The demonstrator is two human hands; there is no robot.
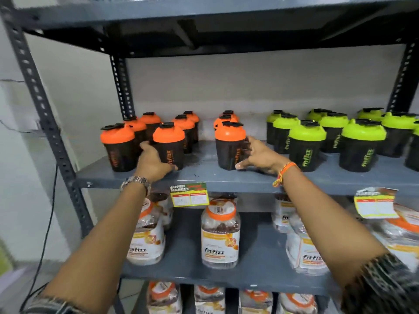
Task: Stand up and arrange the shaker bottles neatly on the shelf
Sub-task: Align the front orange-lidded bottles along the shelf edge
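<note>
Black shaker bottles stand upright on a grey metal shelf [199,177]. Several with orange lids fill the left and middle, several with lime-green lids [307,134] fill the right. My left hand [153,160] is wrapped around the lower body of a front orange-lidded shaker [169,143]. My right hand [260,156] rests against the right side of another front orange-lidded shaker [230,145], thumb low at its base and fingers spread on its side. A gap of bare shelf separates these two bottles.
Below hang two yellow price tags [189,194] on the shelf edge. The lower shelves hold clear jars with orange collars [220,236] and bagged packs. A slotted upright post [40,103] and a dangling cable run along the left side. Another shelf board sits close overhead.
</note>
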